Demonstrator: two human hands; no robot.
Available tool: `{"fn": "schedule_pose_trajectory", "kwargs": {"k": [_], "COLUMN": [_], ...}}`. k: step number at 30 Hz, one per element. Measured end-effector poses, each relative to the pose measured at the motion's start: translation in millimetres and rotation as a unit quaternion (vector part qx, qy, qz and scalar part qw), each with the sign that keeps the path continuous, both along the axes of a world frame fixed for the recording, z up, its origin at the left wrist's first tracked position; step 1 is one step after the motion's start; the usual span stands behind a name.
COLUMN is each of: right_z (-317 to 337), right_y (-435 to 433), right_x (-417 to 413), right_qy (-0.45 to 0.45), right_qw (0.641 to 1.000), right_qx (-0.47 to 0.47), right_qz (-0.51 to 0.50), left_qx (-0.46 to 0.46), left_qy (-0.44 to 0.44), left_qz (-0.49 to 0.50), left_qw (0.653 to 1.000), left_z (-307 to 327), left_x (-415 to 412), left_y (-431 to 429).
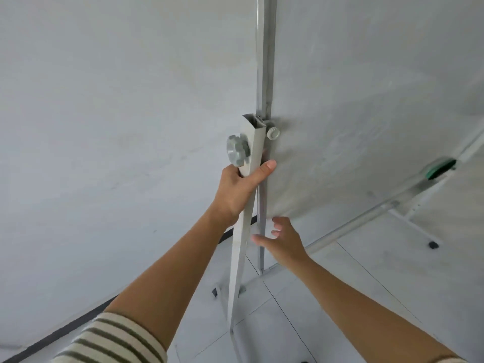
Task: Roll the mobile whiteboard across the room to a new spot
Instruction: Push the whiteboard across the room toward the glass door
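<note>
Left hand: my left hand [239, 188] is closed around the grey stand post [242, 226], thumb across its front face, just under the big ribbed knob [237, 151].
Right hand: my right hand [284, 238] is spread loosely open with fingers curled, holding nothing, hovering just beside the thin inner rail [261, 231]; I cannot tell if a fingertip touches it.
Room to move: bare light floor tiles [301, 305] lie open on my side of the stand; a plain wall [104, 127] with a dark baseboard [78, 320] runs close on the left.
Whiteboard: the mobile whiteboard [366, 100] fills the right of my view, its panel pale and blank, its metal edge running straight up.
Tray: a green eraser [440, 169] sits on the ledge along the lower board edge.
Base: small dark casters [215, 292] sit on the tiles under the post.
Sleeve: striped cuff [115, 339] on my left arm.
</note>
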State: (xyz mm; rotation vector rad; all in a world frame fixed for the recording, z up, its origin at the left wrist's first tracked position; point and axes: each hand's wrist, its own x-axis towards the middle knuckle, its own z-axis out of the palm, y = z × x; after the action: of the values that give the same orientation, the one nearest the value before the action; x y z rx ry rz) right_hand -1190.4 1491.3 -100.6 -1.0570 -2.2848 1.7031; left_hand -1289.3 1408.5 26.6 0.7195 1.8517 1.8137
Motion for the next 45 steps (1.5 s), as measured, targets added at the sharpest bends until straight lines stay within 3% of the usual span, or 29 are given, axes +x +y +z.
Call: {"fn": "schedule_pose_trajectory", "kwargs": {"k": [8, 15, 23, 33, 45], "right_z": [-7, -9, 1, -4, 3], "right_y": [34, 87, 152, 250, 374], "right_x": [18, 41, 46, 22, -14], "right_qy": [-0.027, -0.001, -0.019, 0.001, 0.003], "right_qw": [0.986, 0.977, 0.959, 0.95, 0.93], "right_qx": [0.122, 0.11, 0.131, 0.052, 0.065], "right_qz": [-0.107, -0.181, -0.249, -0.308, -0.363], "left_qx": [0.001, -0.003, -0.002, -0.015, -0.044], "left_qy": [-0.002, 0.084, 0.127, 0.16, 0.169], "left_qz": [-0.134, -0.255, -0.288, -0.373, -0.367], "left_qw": [0.991, 0.963, 0.949, 0.914, 0.914], "left_z": [-4, -4, 2, 1, 1], "left_x": [19, 32, 35, 2, -32], "left_y": [87, 167, 244, 355, 496]}}
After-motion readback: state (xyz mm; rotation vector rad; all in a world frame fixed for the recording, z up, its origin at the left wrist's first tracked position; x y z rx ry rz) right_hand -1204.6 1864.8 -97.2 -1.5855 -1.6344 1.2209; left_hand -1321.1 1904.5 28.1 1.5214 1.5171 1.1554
